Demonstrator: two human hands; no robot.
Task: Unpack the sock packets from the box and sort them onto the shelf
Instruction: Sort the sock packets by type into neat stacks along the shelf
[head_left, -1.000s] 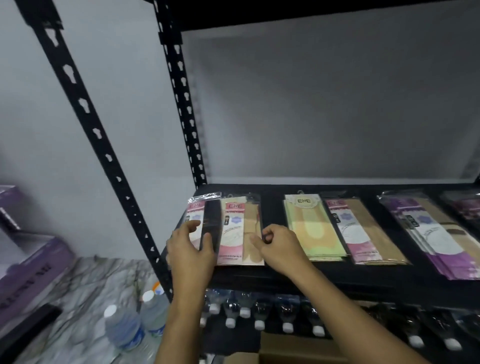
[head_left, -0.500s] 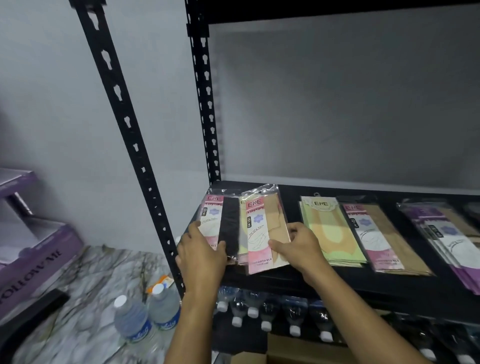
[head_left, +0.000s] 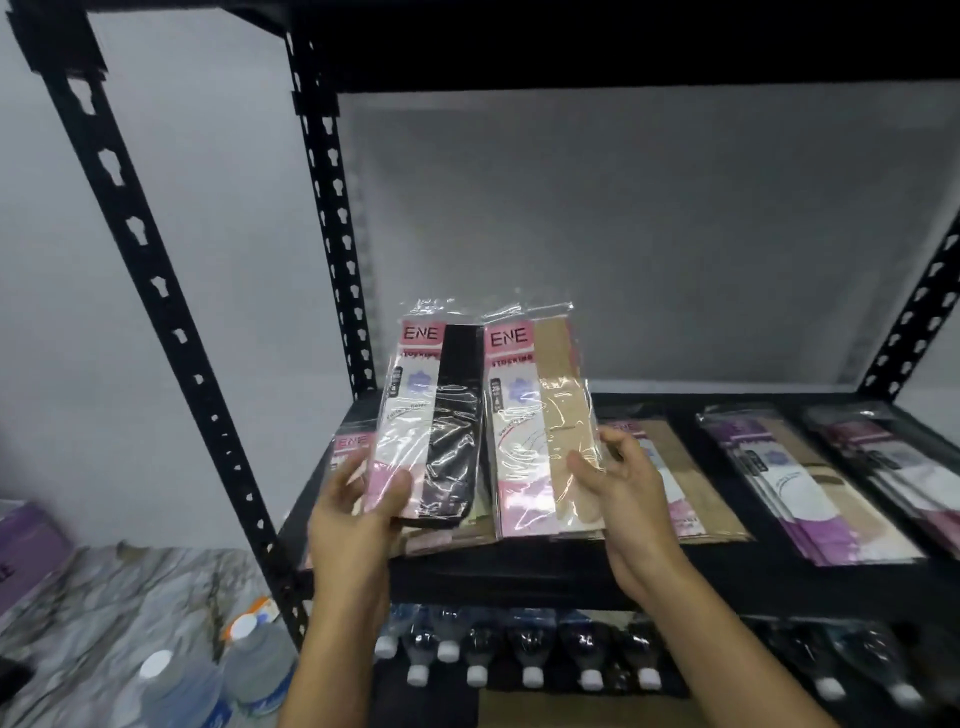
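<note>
Left hand (head_left: 358, 499) grips the black sock packet (head_left: 434, 415) by its lower end, thumb on the front, fingers behind. Right hand (head_left: 618, 488) holds the beige sock packet (head_left: 540, 426) the same way, though its fingers look loose and half-spread, more a pinch than a full clamp. Both packets stand raised, side by side, edges about touching, above the front-left part of the shelf (head_left: 519, 571).

Risks: the wrappers are glossy film, so the beige one could slide out of that loose grip and drop onto the stacks below or off the front edge toward the water bottles (head_left: 519, 654) on the lower level. Held only by the bottom, the packets could flop or fold over. A mix-up is possible too — a pink-label packet (head_left: 353, 447) already lies under the left hand and beige stacks (head_left: 675, 488) sit just beside the right hand, so a packet could land on the wrong pile. The purple packets (head_left: 789, 483) further right are well apart. No box in view — possibly the cardboard at the bottom edge, cannot tell.

Versus half a second ago: both packets were lying flat on the shelf with hands pressing their lower ends; now they are lifted clear and tilted up toward the camera. The view has also dropped and shifted closer.
</note>
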